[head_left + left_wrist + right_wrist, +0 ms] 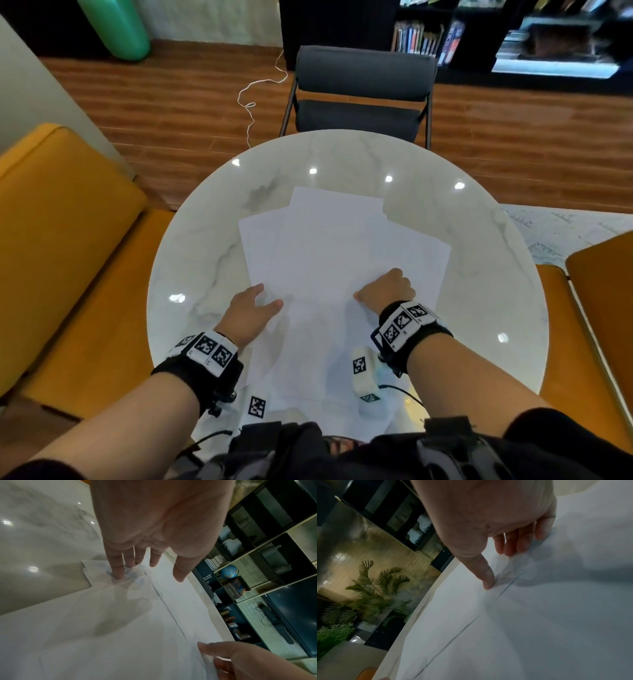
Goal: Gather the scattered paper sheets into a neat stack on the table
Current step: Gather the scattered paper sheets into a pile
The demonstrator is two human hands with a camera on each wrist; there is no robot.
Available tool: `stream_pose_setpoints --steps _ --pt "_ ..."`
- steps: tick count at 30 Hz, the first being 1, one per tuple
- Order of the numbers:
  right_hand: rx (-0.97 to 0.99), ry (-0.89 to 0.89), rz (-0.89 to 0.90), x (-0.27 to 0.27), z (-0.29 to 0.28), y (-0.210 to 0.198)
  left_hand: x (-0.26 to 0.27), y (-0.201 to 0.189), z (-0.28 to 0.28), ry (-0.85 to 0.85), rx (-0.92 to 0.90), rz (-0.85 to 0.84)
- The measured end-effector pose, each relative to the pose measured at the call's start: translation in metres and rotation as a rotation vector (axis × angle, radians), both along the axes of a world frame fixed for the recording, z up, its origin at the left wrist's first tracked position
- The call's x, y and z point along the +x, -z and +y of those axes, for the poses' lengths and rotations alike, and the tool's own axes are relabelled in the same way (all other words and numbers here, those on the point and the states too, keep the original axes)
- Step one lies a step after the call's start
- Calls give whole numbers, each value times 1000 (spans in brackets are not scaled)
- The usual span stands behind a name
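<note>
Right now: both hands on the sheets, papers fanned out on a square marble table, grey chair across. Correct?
Not quite: the table is round, as the head view shows by its curved rim. The rest holds: left hand and right hand are on the fanned paper sheets, grey chair across.

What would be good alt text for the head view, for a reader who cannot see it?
Two hands, left and right, rest on overlapping white sheets fanned out on a round marble table. Beyond the table stands a dark chair on a wooden floor.
</note>
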State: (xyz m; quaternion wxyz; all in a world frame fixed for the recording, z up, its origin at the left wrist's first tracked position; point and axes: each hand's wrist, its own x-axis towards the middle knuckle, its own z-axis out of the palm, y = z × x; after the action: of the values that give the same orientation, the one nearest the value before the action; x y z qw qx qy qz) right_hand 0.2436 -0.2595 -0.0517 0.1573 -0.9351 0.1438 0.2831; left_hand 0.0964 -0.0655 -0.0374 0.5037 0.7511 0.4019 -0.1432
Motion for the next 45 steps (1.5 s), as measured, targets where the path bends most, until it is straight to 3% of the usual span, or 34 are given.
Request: stream_pose_setpoints --steps 4,9,12,15,17,22,24,28,32,34,37,41,45 --pt "-117 -66 -32 -5 -8 -6 -1 -1 7 76 63 -2" --pt "-117 30 -37 -7 -28 -7 0 3 16 492 345 131" --pt "-114 60 7 -10 -29 -8 1 4 10 608 420 129" --pt "-175 32 5 -13 -34 -10 9 1 6 568 450 119" --pt "-156 50 -6 -14 -36 -9 20 2 10 439 417 126" --pt "205 284 47 -8 -41 -7 46 -1 12 125 237 125" --pt "286 314 65 -7 -37 -10 51 -2 11 128 237 160" --pt "270 291 61 -9 -25 -16 54 2 8 177 220 189" --pt "516 489 -24 -4 -22 -9 54 4 -3 145 131 134" --pt "540 496 -23 -2 -24 -10 55 6 -5 143 111 123" --pt "455 415 19 2 -24 -13 56 8 -4 136 123 116" --pt "162 259 17 3 -21 -16 56 8 -5 143 160 110" --pt "466 504 9 4 -13 -12 55 9 -7 163 187 126"
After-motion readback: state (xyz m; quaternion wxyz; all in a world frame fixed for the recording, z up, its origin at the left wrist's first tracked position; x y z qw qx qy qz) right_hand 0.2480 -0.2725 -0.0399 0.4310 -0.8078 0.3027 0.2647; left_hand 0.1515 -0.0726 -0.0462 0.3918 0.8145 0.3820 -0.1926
